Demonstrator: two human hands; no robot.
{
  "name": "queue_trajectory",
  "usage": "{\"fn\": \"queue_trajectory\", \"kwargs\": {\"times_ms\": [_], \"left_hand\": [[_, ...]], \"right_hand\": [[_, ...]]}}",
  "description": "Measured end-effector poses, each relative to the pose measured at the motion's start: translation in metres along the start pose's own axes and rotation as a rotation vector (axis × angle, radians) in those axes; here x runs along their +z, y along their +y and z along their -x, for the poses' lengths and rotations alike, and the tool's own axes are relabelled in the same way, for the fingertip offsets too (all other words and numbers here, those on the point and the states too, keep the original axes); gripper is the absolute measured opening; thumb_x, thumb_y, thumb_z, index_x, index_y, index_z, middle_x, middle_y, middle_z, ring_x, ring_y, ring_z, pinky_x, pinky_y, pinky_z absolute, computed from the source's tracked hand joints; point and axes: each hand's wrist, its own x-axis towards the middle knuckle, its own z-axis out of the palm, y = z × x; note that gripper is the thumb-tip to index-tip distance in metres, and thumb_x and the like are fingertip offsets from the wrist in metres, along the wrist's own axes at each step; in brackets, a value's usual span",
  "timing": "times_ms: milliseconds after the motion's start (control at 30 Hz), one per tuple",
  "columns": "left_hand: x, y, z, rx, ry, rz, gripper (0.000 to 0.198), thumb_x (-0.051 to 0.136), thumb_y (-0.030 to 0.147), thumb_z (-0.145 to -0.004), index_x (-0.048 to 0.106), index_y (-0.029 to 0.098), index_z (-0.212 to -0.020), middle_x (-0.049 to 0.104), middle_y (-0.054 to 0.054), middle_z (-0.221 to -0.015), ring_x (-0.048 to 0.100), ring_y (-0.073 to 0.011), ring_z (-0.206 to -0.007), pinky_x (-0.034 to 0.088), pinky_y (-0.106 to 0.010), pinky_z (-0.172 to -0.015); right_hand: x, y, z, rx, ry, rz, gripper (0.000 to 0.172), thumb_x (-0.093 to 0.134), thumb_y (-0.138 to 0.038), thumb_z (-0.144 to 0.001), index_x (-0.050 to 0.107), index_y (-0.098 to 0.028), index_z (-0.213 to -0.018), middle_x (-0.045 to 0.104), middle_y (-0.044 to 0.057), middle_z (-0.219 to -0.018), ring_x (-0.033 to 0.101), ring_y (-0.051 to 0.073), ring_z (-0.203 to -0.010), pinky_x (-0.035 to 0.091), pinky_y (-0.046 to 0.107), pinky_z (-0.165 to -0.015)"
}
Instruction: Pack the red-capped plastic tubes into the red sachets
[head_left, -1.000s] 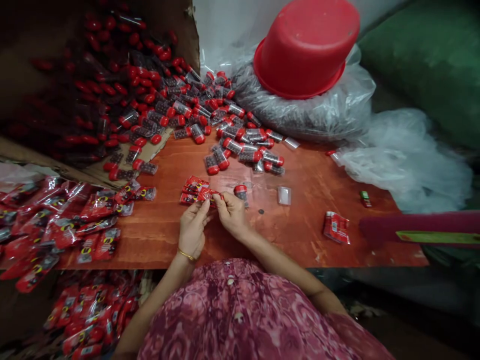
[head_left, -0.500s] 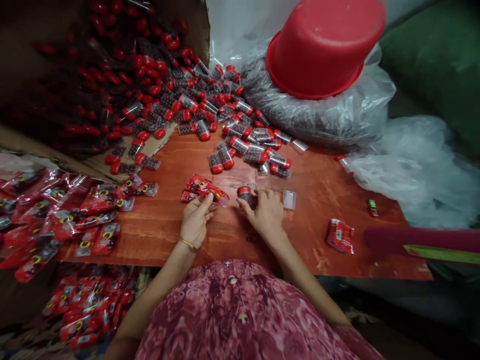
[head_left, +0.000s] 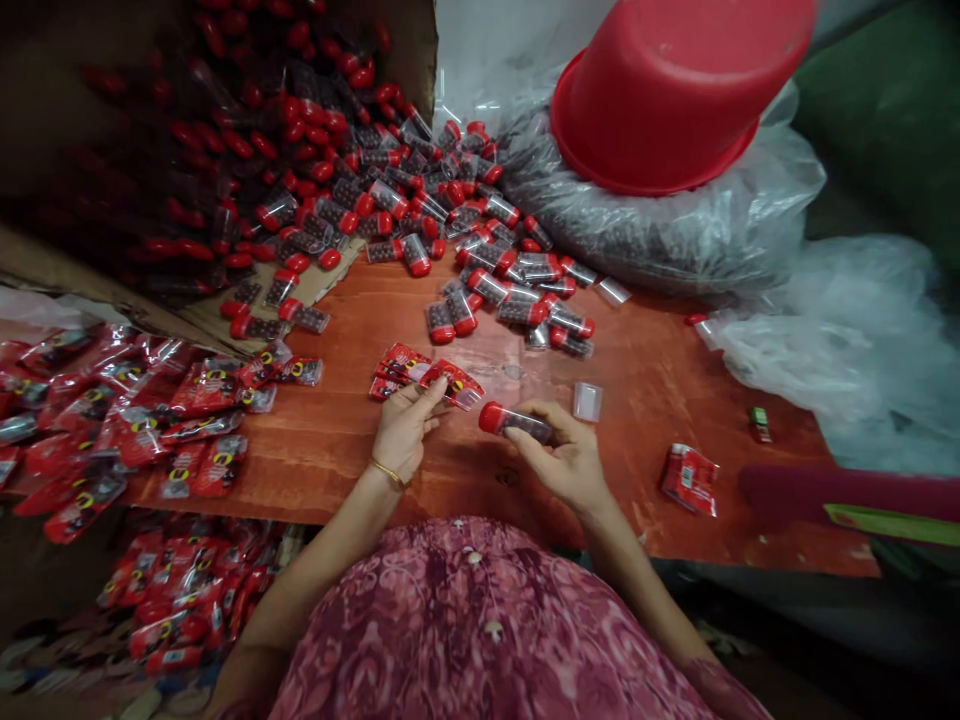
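Observation:
In my left hand (head_left: 406, 428), closed with thumb against fingers, is a small red printed packet (head_left: 459, 384) with a clear window. More red packets (head_left: 399, 366) lie on the table just beyond those fingers. My right hand (head_left: 564, 452) grips a clear bottle (head_left: 525, 424) of dark pellets by its body, the red cap pointing left at the packet. Cap and packet are close but apart. A loose pile of similar red-capped bottles (head_left: 491, 287) spreads beyond both hands.
A cardboard box (head_left: 45, 275) spills bottles at the far left. Filled red packets (head_left: 202, 390) crowd the left edge. A red bucket (head_left: 675, 90) rests on a plastic sack (head_left: 637, 235). Farther right are a clear square piece (head_left: 588, 402), a red packet (head_left: 690, 480) and a small green item (head_left: 760, 424).
My right hand has picked up the bottle and tilted it, cap toward the left. My left hand has lifted one packet away from the others.

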Motion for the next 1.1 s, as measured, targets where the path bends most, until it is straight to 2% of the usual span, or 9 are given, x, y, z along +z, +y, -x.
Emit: {"fn": "queue_trajectory", "kwargs": {"times_ms": [133, 267, 433, 533, 667, 833, 967, 1100], "left_hand": [[-0.001, -0.001, 0.001, 0.014, -0.027, -0.068, 0.038, 0.082, 0.040, -0.043, 0.064, 0.014, -0.064, 0.067, -0.001, -0.064, 0.061, -0.0101, -0.058, 0.047, -0.021, -0.059], [0.000, 0.002, 0.002, 0.031, -0.044, -0.052, 0.039, 0.082, 0.040, -0.044, 0.064, 0.014, -0.067, 0.067, 0.000, -0.065, 0.061, -0.0099, -0.058, 0.048, -0.021, -0.058], [0.010, -0.004, 0.002, 0.078, -0.046, 0.028, 0.041, 0.085, 0.030, -0.038, 0.064, 0.015, -0.070, 0.067, 0.003, -0.068, 0.060, -0.0102, -0.061, 0.049, -0.023, -0.061], [0.011, -0.010, 0.000, 0.118, -0.051, 0.013, 0.035, 0.084, 0.026, -0.041, 0.065, 0.015, -0.068, 0.067, 0.002, -0.068, 0.060, -0.0106, -0.064, 0.049, -0.024, -0.066], [0.007, -0.015, -0.003, 0.157, -0.109, 0.017, 0.031, 0.083, 0.024, -0.045, 0.067, 0.014, -0.069, 0.069, 0.000, -0.071, 0.061, -0.0102, -0.066, 0.048, -0.023, -0.070], [0.007, -0.012, -0.002, 0.086, -0.149, 0.089, 0.032, 0.080, 0.037, -0.050, 0.063, 0.012, -0.059, 0.063, 0.001, -0.058, 0.054, -0.0074, -0.052, 0.044, -0.019, -0.054], [0.009, -0.016, -0.002, 0.119, -0.086, 0.138, 0.032, 0.083, 0.033, -0.045, 0.064, 0.012, -0.062, 0.064, 0.002, -0.059, 0.055, -0.0060, -0.054, 0.042, -0.017, -0.054], [0.008, -0.018, -0.003, 0.142, -0.070, 0.144, 0.032, 0.082, 0.033, -0.047, 0.066, 0.013, -0.066, 0.066, 0.001, -0.063, 0.056, -0.0077, -0.058, 0.043, -0.019, -0.059]], "right_hand": [[0.009, -0.002, -0.005, 0.065, -0.064, -0.085, 0.008, 0.060, -0.027, -0.072, 0.060, -0.020, -0.075, 0.056, -0.002, -0.063, 0.048, 0.011, -0.055, 0.040, 0.023, -0.051], [0.020, 0.001, -0.007, 0.078, -0.034, -0.157, 0.010, 0.060, -0.029, -0.073, 0.060, -0.020, -0.077, 0.056, -0.002, -0.065, 0.047, 0.011, -0.055, 0.039, 0.023, -0.050], [0.030, 0.006, -0.005, 0.134, -0.029, -0.258, 0.017, 0.058, -0.035, -0.078, 0.058, -0.020, -0.087, 0.054, -0.003, -0.063, 0.045, 0.009, -0.048, 0.038, 0.023, -0.045], [0.035, 0.007, -0.005, 0.186, -0.030, -0.306, 0.020, 0.058, -0.038, -0.079, 0.056, -0.020, -0.088, 0.049, -0.005, -0.055, 0.043, 0.008, -0.042, 0.035, 0.022, -0.040], [0.044, 0.006, -0.007, 0.167, 0.037, -0.297, 0.021, 0.057, -0.039, -0.081, 0.053, -0.020, -0.090, 0.050, -0.006, -0.056, 0.044, 0.007, -0.041, 0.036, 0.021, -0.041], [0.054, 0.004, -0.011, 0.248, -0.121, -0.479, 0.026, 0.051, -0.046, -0.083, 0.045, -0.022, -0.087, 0.048, -0.009, -0.053, 0.039, 0.005, -0.035, 0.033, 0.018, -0.035], [0.065, 0.004, -0.013, 0.186, -0.029, -0.427, 0.025, 0.054, -0.044, -0.081, 0.046, -0.021, -0.087, 0.045, -0.008, -0.057, 0.040, 0.006, -0.044, 0.035, 0.019, -0.041], [0.075, 0.002, -0.015, 0.133, 0.091, -0.383, 0.024, 0.053, -0.043, -0.081, 0.046, -0.021, -0.087, 0.046, -0.004, -0.068, 0.042, 0.008, -0.054, 0.037, 0.020, -0.048]]}}
